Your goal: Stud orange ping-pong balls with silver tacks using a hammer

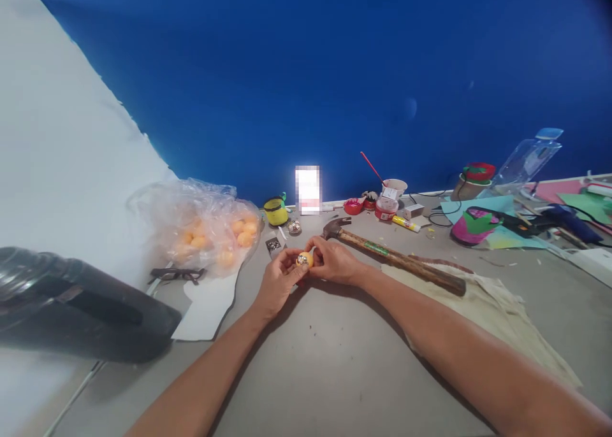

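Note:
An orange ball (pixel 310 258), like a table tennis ball, is held up just above the table between my hands. Shiny silver pieces cover part of its near side; they are too small to name for sure. My left hand (pixel 276 283) grips it from the left, thumb along the front. From the right, my right hand (pixel 333 260) has its fingers closed at the ball's edge; whether they pinch a small piece too is hidden. Just beyond lies a small dark box (pixel 273 246) of silver bits. Behind it is a round cluster of silvery pieces (pixel 294 227).
A clear bag (pixel 210 201) of orange balls, eyeglasses (pixel 176 274) and a large dark bottle (pixel 86 306) are left. A hammer (pixel 396 253) lies right, partly over a cloth (pixel 497 316). Farther back stand a paper cup (pixel 394 186), a glue stick (pixel 406 224) and craft scraps.

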The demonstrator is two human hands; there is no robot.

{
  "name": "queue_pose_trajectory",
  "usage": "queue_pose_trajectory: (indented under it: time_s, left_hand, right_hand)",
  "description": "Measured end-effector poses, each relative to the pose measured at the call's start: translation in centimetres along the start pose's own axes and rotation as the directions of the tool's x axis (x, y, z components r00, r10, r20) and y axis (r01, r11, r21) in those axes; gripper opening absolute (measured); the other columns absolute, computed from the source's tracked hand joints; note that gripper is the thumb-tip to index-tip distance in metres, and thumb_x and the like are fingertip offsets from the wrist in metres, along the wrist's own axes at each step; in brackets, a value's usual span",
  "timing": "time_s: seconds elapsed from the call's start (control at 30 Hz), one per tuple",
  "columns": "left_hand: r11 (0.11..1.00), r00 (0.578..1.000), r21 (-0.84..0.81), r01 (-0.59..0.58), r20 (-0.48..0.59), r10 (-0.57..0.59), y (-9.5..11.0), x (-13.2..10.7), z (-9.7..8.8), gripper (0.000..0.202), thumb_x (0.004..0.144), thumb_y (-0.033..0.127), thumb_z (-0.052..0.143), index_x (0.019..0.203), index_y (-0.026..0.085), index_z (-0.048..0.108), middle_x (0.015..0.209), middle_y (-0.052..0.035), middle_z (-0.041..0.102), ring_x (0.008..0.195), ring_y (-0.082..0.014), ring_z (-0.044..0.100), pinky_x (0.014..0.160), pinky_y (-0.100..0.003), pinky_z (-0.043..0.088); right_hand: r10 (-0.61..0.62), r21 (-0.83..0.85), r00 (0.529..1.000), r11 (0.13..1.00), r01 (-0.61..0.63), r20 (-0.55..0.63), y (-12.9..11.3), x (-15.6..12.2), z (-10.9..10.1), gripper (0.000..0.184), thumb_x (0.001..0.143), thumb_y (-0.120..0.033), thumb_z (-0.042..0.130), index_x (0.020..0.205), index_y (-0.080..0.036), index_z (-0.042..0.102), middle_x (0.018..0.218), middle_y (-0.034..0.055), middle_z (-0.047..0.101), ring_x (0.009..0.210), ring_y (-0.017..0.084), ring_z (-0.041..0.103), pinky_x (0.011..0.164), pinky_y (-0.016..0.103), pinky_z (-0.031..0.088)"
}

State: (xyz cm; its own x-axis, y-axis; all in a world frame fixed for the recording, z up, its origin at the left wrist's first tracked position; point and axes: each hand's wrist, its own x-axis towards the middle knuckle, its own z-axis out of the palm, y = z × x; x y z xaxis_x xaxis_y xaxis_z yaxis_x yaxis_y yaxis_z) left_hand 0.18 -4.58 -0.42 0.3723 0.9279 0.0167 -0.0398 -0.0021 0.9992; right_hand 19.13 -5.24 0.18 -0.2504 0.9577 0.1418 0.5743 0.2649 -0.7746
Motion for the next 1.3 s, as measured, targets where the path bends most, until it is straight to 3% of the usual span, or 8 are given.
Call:
queue_pose_trajectory:
  time_s: [0.13, 0.23, 0.4, 0.5, 0.73, 0.9, 1.07, 1.3]
  left_hand:
    - [1.000, 0.999, -0.003, 0.001, -0.039, -0.001, 0.0, -0.1, 0.2, 0.049, 0.072, 0.049, 0.086, 0.103, 0.017, 0.063, 0.089, -0.0019, 0.068, 0.070, -0.0138, 0.063, 0.057, -0.024, 0.051]
    - [0.998, 0.998, -0.044, 0.033, -0.056, -0.035, 0.0, -0.1, 0.1, 0.048, 0.074, 0.045, 0.084, 0.107, 0.019, 0.060, 0.077, 0.0006, 0.068, 0.064, -0.0146, 0.063, 0.061, -0.027, 0.051]
    - [0.998, 0.996, -0.009, 0.054, -0.075, -0.055, 0.6, -0.4, 0.1, 0.048, 0.071, 0.038, 0.083, 0.110, 0.018, 0.063, 0.078, 0.0005, 0.068, 0.062, -0.0130, 0.060, 0.062, -0.027, 0.049]
    - [0.998, 0.997, -0.029, 0.055, -0.059, -0.057, 0.9, -0.5, 0.2, 0.047, 0.073, 0.038, 0.080, 0.112, 0.018, 0.064, 0.086, -0.0011, 0.067, 0.067, -0.0137, 0.062, 0.063, -0.028, 0.051]
    - [0.997, 0.999, 0.064, 0.036, -0.023, -0.034, 0.7, -0.3, -0.2, 0.051, 0.064, 0.026, 0.082, 0.112, 0.018, 0.066, 0.083, 0.0010, 0.063, 0.072, -0.0130, 0.060, 0.064, -0.025, 0.049]
    - [0.982, 0.996, 0.184, -0.031, -0.081, 0.046, 0.0, -0.1, -0.5, 0.045, 0.071, 0.032, 0.079, 0.110, 0.018, 0.062, 0.091, -0.0034, 0.069, 0.076, -0.0160, 0.064, 0.067, -0.027, 0.051]
    - [0.943, 0.986, 0.331, -0.040, -0.139, 0.091, -0.2, 0.3, -0.8, 0.027, 0.071, 0.026, 0.073, 0.096, 0.019, 0.066, 0.083, -0.0025, 0.070, 0.070, -0.0174, 0.063, 0.068, -0.030, 0.050]
    - [0.908, 0.985, 0.412, -0.073, -0.116, 0.132, -0.1, 1.0, -1.5, 0.017, 0.070, 0.030, 0.070, 0.083, 0.019, 0.070, 0.078, -0.0032, 0.068, 0.071, -0.0192, 0.058, 0.065, -0.029, 0.043]
  right_hand:
    - [-0.062, -0.076, 0.998, 0.995, 0.062, 0.001, 0.3, 0.0, 0.1, 0.040, 0.080, -0.027, 0.078, 0.115, -0.023, 0.059, 0.077, -0.0069, 0.067, 0.070, 0.013, 0.061, 0.066, 0.025, 0.037]
    - [-0.135, -0.240, 0.985, 0.965, 0.105, -0.111, 0.6, 0.1, -0.3, 0.037, 0.084, -0.020, 0.074, 0.118, -0.022, 0.061, 0.095, 0.0004, 0.072, 0.088, 0.017, 0.065, 0.080, 0.029, 0.044]
    - [0.038, -0.554, 0.919, 0.788, -0.269, -0.392, 1.3, 0.5, -1.9, 0.024, 0.093, -0.024, 0.065, 0.116, -0.017, 0.065, 0.119, 0.0151, 0.069, 0.117, 0.030, 0.060, 0.093, 0.040, 0.045]
    - [0.208, -0.633, 0.893, 0.642, -0.433, -0.399, 2.0, 0.8, -2.9, 0.033, 0.092, -0.029, 0.066, 0.121, -0.014, 0.065, 0.123, 0.0199, 0.068, 0.120, 0.035, 0.060, 0.092, 0.043, 0.046]
    - [0.284, -0.684, 0.901, 0.587, -0.434, -0.328, 3.3, 0.9, -3.6, 0.031, 0.098, -0.038, 0.059, 0.114, -0.013, 0.069, 0.119, 0.0211, 0.068, 0.114, 0.033, 0.063, 0.085, 0.039, 0.047]
    - [0.116, -0.715, 0.914, 0.587, -0.379, -0.388, 2.2, 0.7, -2.8, 0.024, 0.097, -0.032, 0.063, 0.115, -0.016, 0.064, 0.117, 0.0162, 0.068, 0.110, 0.029, 0.064, 0.080, 0.034, 0.043]
    - [-0.042, -0.728, 0.905, 0.610, -0.312, -0.423, 0.9, 0.3, -2.3, 0.015, 0.100, -0.025, 0.056, 0.110, -0.016, 0.063, 0.092, 0.0107, 0.072, 0.085, 0.024, 0.065, 0.073, 0.033, 0.037]
    - [-0.462, -0.806, 0.803, 0.590, -0.038, -0.377, -0.4, -0.8, -1.3, 0.025, 0.103, -0.030, 0.049, 0.099, -0.018, 0.071, 0.082, 0.0101, 0.068, 0.082, 0.024, 0.061, 0.074, 0.034, 0.034]
